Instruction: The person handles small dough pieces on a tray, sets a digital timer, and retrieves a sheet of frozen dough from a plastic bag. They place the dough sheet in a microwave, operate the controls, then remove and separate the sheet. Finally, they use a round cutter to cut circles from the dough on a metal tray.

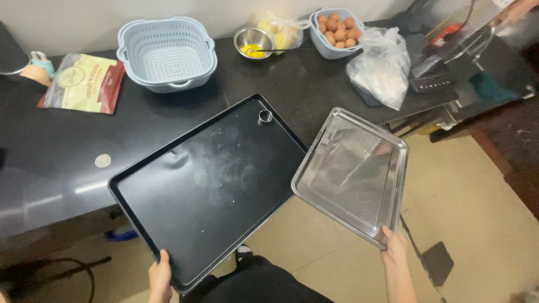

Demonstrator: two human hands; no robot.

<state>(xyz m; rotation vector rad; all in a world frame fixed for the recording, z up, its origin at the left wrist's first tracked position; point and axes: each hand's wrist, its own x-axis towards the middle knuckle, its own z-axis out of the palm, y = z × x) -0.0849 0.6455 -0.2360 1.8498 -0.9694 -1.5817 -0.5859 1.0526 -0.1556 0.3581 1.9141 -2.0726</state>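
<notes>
I see my left hand [160,275] pinching the near rim of the black baking tray [208,185], which half overhangs the bench [50,157]. My right hand [394,247] pinches a corner of the steel tray [351,174]. I judge both stiff, light and slick; the rims give the surest hold.

Big black tray [208,191] at six o'clock looks matt coated metal, smudged with pale dusty rings; silver tray [351,174] at four o'clock gleams, brushed steel; counter [50,168] glossy black stone.
</notes>
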